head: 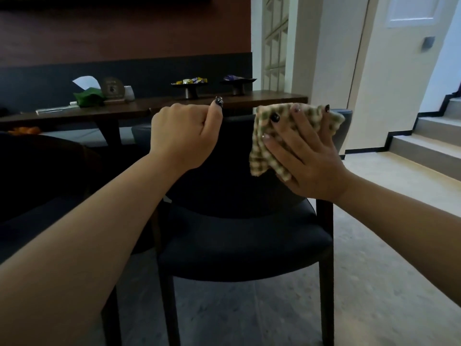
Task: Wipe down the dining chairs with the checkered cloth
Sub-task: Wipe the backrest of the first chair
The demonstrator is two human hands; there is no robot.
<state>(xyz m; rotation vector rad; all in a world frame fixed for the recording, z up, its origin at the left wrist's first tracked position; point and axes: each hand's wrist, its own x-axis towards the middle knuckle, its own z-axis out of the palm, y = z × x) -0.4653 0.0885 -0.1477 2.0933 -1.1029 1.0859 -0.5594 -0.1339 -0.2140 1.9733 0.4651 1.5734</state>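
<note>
— Where's the green-and-cream checkered cloth?

— Under my right hand. My fingers are spread nearly straight, pressing it flat against the upper right of the dark upholstered dining chair's backrest.

— And your left hand?

— Curled over the top edge of the backrest on the left, thumb sticking up. The dark wooden table stands just behind the chair.

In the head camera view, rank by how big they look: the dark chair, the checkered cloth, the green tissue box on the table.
1. Dark chair, clearly largest.
2. Checkered cloth.
3. Green tissue box, though it sits farther away, so its true size against the cloth is unsure.
</note>
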